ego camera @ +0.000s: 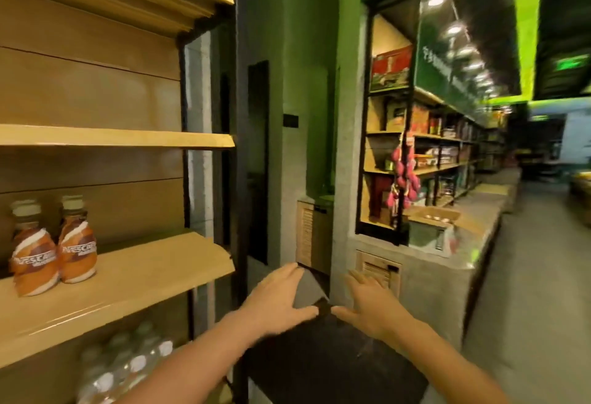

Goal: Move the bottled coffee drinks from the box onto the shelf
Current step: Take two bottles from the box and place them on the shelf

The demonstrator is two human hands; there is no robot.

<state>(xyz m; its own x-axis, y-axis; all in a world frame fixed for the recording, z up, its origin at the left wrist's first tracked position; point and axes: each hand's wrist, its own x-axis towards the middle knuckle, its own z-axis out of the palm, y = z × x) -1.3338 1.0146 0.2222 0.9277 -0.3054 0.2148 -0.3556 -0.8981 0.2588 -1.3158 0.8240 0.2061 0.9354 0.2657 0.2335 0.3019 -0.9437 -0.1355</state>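
While two coffee bottles (52, 243) stand on the shelf (134, 275), left hand (278, 298) and right hand (367, 304) hover spread, empty.

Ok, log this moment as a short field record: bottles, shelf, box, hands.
bottles on shelf: two coffee bottles, upright, side by side at the left end
shelf: wooden shelf, bare to the right of the bottles
box: open cardboard box on the grey counter farther along the aisle
left hand: open, empty, fingers spread
right hand: open, empty
below shelf: pack of clear bottles
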